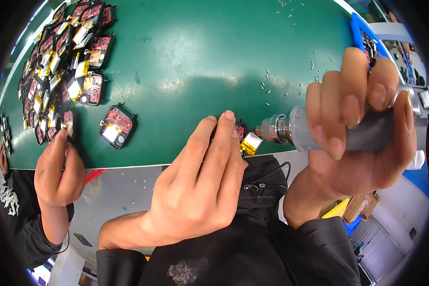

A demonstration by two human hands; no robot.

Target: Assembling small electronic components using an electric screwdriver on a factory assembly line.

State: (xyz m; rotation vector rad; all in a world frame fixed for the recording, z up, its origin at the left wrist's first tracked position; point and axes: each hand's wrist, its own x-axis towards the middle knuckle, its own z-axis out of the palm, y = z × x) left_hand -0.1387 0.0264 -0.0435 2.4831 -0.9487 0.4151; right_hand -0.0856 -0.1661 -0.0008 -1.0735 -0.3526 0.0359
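Observation:
Near the table's front edge, my left hand (195, 186) presses down on a small black device housing, its fingers covering most of it. A bit of red circuit board (240, 129) shows past the fingertips, and a silver battery pouch with yellow tape (251, 143) sticks out beside it. My right hand (357, 109) is wrapped round a grey electric screwdriver (298, 128), held almost level. Its bit points left and reaches the board beside my left fingertips; the exact contact point is too small to tell.
Another open housing (117, 127) lies left of my left hand. Beyond it many similar housings (52, 62) are heaped. A co-worker's hand (59, 171) pinches a small part there. Loose screws (267, 86) are scattered on the green table (176, 57). A blue bin (357, 31) stands far right.

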